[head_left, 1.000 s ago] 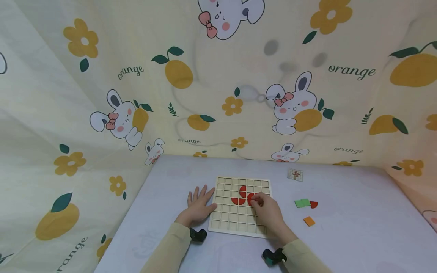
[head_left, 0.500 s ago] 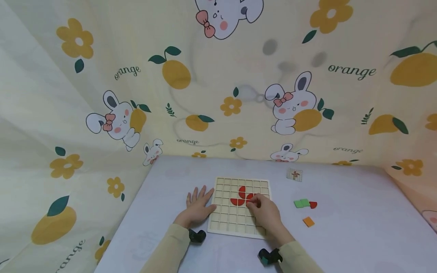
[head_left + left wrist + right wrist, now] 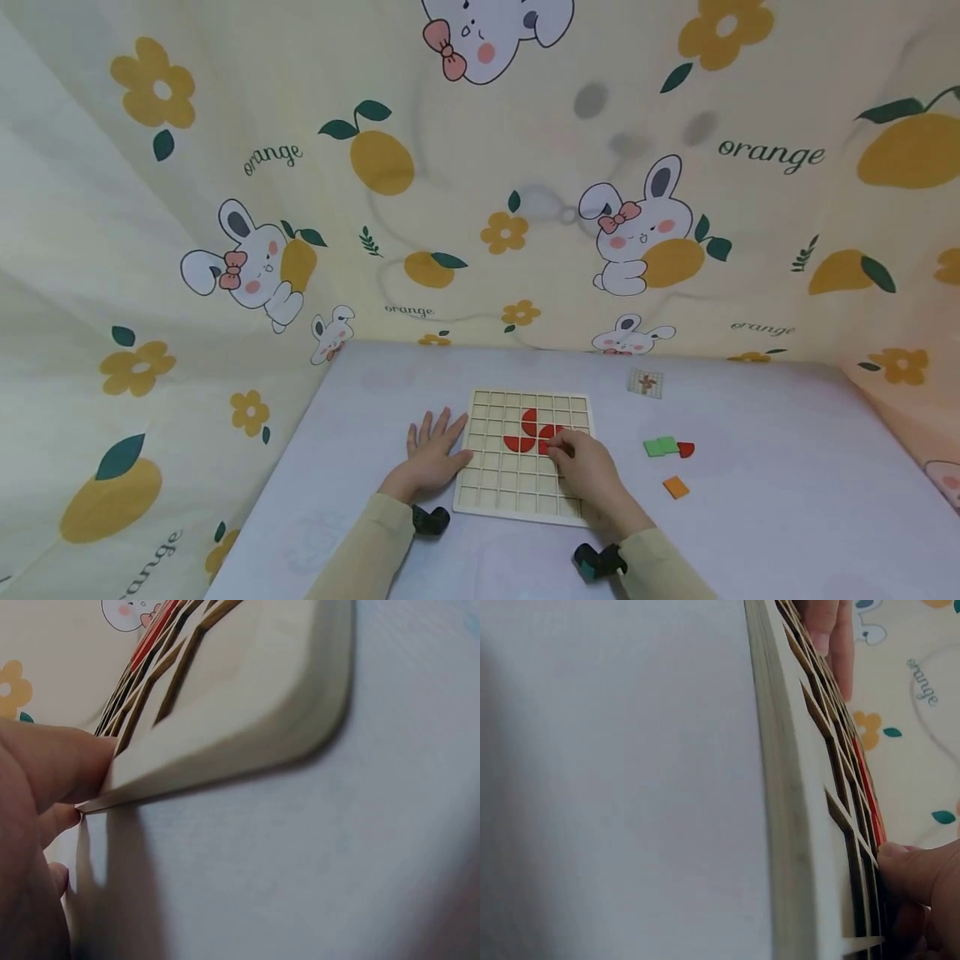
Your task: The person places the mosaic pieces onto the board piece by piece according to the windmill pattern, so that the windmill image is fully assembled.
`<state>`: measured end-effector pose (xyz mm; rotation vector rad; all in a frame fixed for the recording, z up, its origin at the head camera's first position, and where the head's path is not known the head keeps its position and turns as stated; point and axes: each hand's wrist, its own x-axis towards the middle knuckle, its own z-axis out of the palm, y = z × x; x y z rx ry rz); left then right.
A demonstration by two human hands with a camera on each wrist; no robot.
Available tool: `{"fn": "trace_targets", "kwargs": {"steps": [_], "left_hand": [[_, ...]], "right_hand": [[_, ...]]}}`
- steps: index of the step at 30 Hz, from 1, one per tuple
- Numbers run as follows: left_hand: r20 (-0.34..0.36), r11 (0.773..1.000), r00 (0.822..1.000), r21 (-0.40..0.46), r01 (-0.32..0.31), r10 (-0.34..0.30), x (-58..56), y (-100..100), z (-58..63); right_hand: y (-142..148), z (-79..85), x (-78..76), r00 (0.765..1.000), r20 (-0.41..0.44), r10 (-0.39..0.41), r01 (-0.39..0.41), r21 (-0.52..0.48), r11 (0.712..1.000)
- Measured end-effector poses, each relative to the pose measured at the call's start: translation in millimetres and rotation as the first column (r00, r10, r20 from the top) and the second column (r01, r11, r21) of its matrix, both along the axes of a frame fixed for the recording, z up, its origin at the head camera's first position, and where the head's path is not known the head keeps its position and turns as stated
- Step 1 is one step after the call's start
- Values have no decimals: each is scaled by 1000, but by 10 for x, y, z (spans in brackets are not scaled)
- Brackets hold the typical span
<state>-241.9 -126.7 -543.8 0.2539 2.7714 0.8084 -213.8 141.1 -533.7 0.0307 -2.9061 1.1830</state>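
Note:
A pale wooden grid board (image 3: 495,477) lies on the table between my hands. My left hand (image 3: 427,462) rests flat beside its left edge with fingers spread; in the left wrist view the thumb (image 3: 82,754) touches the board's side. Near the board's centre sit several red rounded tiles, one at upper left (image 3: 529,422) and one at lower left (image 3: 518,444). My right hand (image 3: 588,475) reaches over the right side, its thumb and index finger pinching a red tile (image 3: 543,447) low over the cells. The fingertips partly cover that tile.
Right of the board lie green square tiles (image 3: 660,447), another red tile (image 3: 686,450) and an orange square tile (image 3: 676,487). A small pattern card (image 3: 646,383) lies farther back. A printed curtain (image 3: 465,150) hangs behind the table (image 3: 780,483).
The right fingertips have shifted slightly down at the red tile, so more red shows at the lower right of the group. My left hand stays at the board's edge.

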Motion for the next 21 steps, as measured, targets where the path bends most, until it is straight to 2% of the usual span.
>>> {"fn": "trace_targets", "kwargs": {"steps": [11, 21], "left_hand": [[2, 1000, 1000, -5, -10, 10, 8, -37, -44], [8, 1000, 1000, 10, 11, -11, 8, -47, -16]], "right_hand": [[-30, -23, -24, 1000, 18, 2, -2, -4, 1000], [-10, 42, -9, 1000, 13, 23, -23, 10, 1000]]}}
